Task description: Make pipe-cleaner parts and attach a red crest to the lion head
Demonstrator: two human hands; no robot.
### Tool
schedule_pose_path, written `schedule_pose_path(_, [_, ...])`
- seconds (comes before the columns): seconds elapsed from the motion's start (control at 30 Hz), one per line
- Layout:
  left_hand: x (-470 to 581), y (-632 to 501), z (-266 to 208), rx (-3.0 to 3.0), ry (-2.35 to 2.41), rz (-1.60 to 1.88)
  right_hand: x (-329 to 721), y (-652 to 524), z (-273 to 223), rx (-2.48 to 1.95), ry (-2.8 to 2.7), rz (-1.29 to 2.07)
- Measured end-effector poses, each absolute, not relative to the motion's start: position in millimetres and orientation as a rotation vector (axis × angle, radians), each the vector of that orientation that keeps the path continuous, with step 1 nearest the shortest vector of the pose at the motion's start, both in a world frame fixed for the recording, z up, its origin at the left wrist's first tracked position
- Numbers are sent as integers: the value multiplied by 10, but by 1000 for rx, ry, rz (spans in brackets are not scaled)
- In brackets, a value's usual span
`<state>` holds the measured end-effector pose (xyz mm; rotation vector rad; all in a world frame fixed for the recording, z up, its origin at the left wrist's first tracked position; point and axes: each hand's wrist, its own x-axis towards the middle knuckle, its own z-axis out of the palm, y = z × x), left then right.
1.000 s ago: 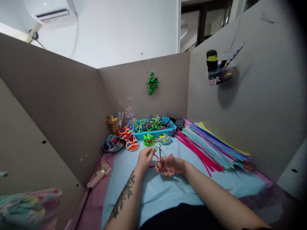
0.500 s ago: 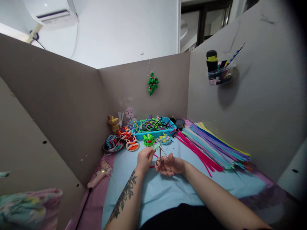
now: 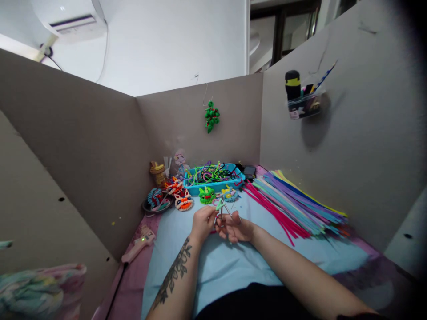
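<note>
My left hand [image 3: 203, 219] pinches a small light-green piece [image 3: 219, 205] that looks like pipe cleaner. Through the handles of a pair of metal scissors [image 3: 227, 209] go the fingers of my right hand [image 3: 237, 227]; the blades are parted and point away from me, right at the green piece. A pink strand shows partly behind my fingers. Just beyond my hands sit a green fuzzy animal face [image 3: 207, 195], a light-blue and yellow one [image 3: 229, 194], and an orange and cream one [image 3: 184, 202].
A blue tray [image 3: 213, 188] of tangled pipe-cleaner scraps stands at the back. Long coloured pipe cleaners [image 3: 293, 204] lie to the right. At left are a dark bowl [image 3: 157, 212] and a pink glue gun [image 3: 140, 244] with its cord. Grey partitions [image 3: 200, 138] enclose the table.
My right hand and the scissors have shifted slightly left, nearer my left hand. The green piece now looks more upright between the blades, and less of the pink strand shows.
</note>
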<state>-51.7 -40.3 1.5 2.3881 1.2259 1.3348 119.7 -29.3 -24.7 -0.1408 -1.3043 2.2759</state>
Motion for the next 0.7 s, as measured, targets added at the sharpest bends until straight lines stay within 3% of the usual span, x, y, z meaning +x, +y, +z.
schedule_pose_path(0.47, [-420,-432,2,2318,1231,1453,1134,-327,-116,-231,-1084,1892])
schedule_pose_path(0.7, [-460,-417,-24,2295,1261,1475,1179,-281,-123,-206,-1083,1959])
